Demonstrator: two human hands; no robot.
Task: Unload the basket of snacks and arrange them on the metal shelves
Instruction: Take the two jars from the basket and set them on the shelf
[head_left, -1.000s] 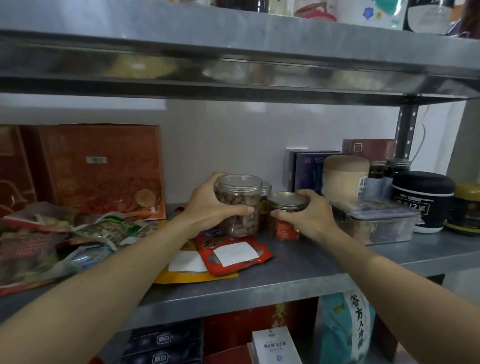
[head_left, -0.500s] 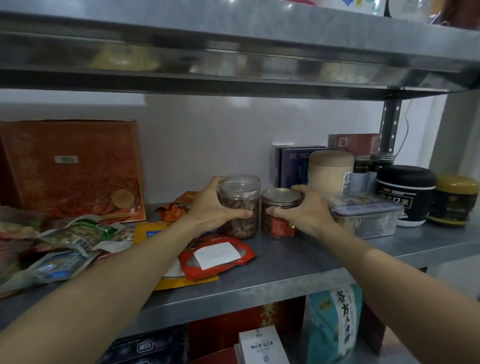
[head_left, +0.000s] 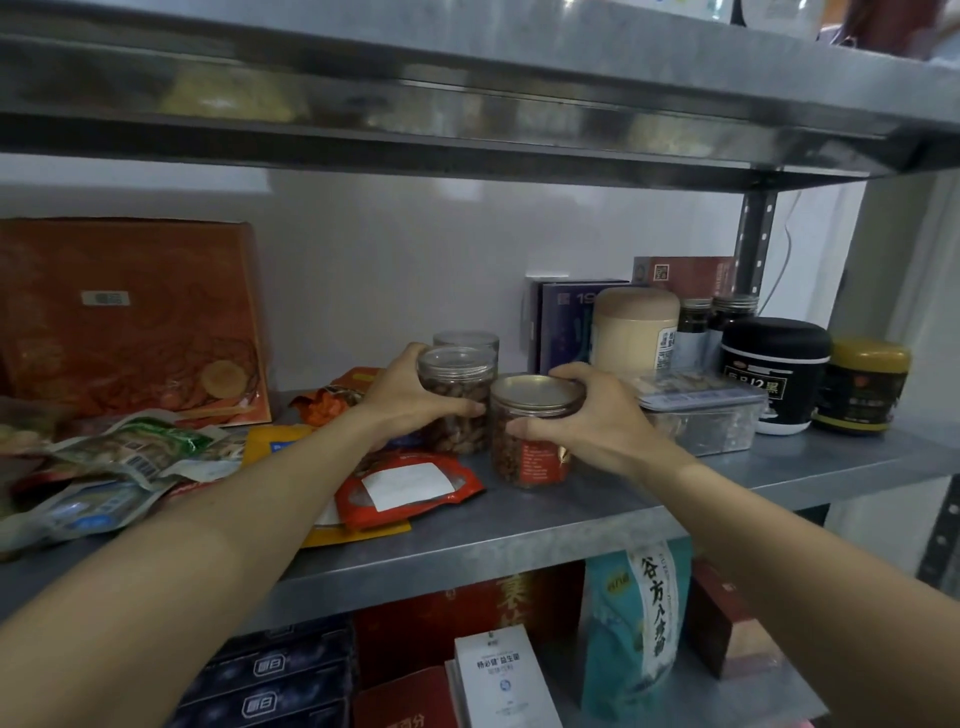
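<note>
Jars fill both my grips: my left hand (head_left: 410, 405) is wrapped round the clear nut jar (head_left: 460, 415), and my right hand (head_left: 597, 421) curls over the gold-lidded jar (head_left: 535, 405), fingers at the lid rim and thumb on the red label. Both jars stand upright on the middle metal shelf (head_left: 571, 525), side by side and close enough that I cannot tell whether they touch, with 1 more clear jar (head_left: 466, 339) just behind the nut jar. I judge this the placing step: 2 jars being squared into a neat row. The basket is out of sight. Next I would need to loosen both hands without tipping anything, then draw my arms straight back. Room is tight: a red pouch (head_left: 410, 486) lies just in front of the nut jar, below my left wrist, and a lidded plastic box (head_left: 701, 415) sits just beside my right hand, a cream canister (head_left: 636, 327) behind it. Bare metal runs to the shelf's front edge, and the upper shelf (head_left: 467, 104) overhead limits any lift.
</note>
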